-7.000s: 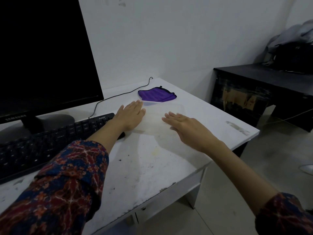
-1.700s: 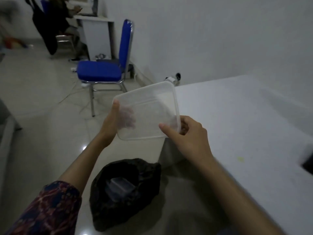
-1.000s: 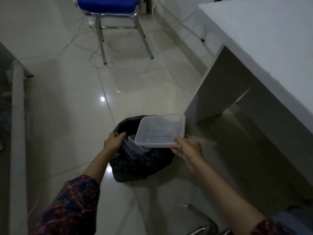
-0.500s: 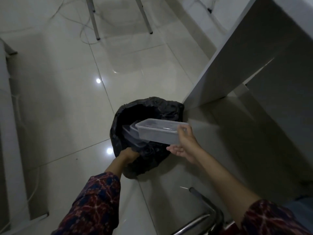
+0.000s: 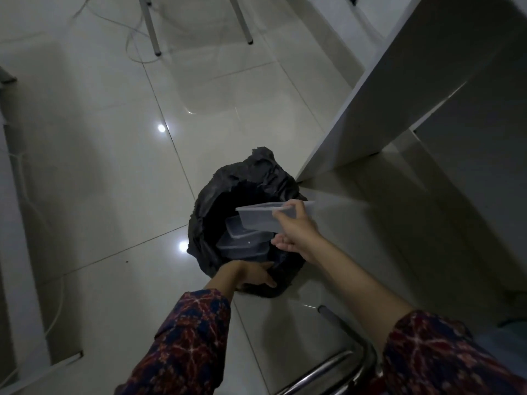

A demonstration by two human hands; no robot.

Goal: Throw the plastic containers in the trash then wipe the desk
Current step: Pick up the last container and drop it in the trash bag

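Nearest, a chrome chair frame [image 5: 339,369] curves over glossy pale floor tiles [image 5: 108,155], and patterned sleeves lead to the left hand [image 5: 251,276], fingers curled on the near rim of the black trash bag [image 5: 251,178]. The right hand [image 5: 296,232] pinches a clear plastic container [image 5: 262,218] over the bag's open mouth, above other containers [image 5: 242,243] lying inside. Beyond, the white desk's side panel [image 5: 385,95] stands just beside the bag, with open floor leftward, chair legs [image 5: 151,27] and a cable [image 5: 134,44] farthest; no writing is legible.

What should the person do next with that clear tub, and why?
Probably let go. The right hand holds the clear tub right over the open black trash bag, the left hand grips the bag's near edge, and other containers already lie inside.
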